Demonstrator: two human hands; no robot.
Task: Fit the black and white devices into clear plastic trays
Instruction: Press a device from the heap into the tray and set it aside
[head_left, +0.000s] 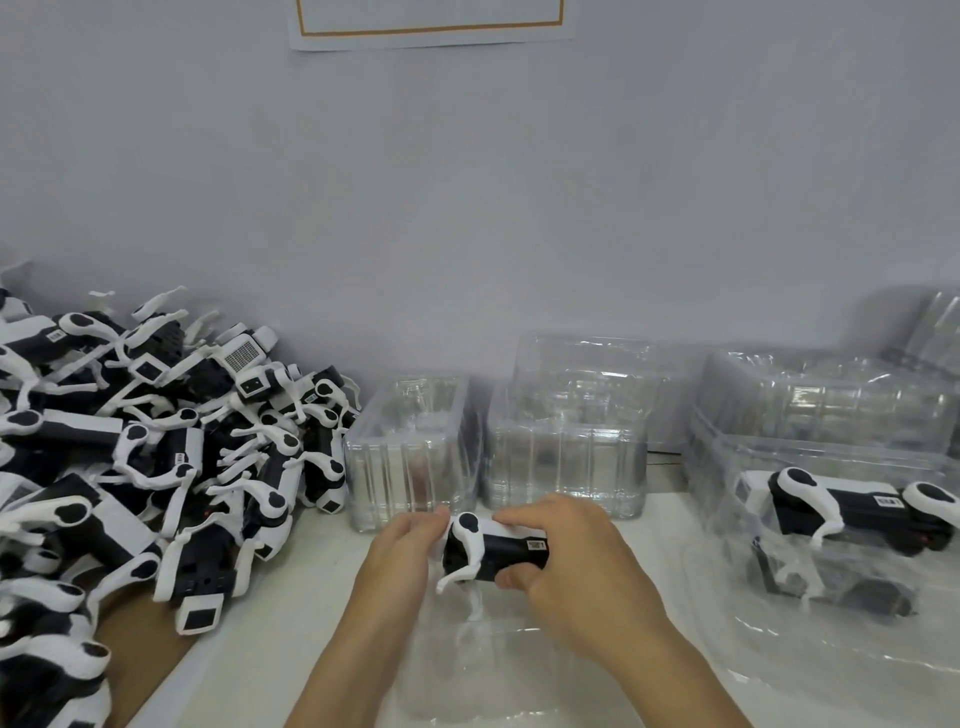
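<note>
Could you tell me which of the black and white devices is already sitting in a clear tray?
The device at the far right: it lies inside a clear tray, unlike the one both hands hold or the loose pile on the left.

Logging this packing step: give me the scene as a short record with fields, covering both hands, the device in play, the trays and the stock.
held item: black and white device, above a clear tray on the table
left hand: left hand holds the device's left end
right hand: right hand grips its right end, thumb underneath
filled tray: clear tray on the right already holds a device
empty trays: stacks of clear trays along the wall
stock: pile of loose devices on the left
</note>
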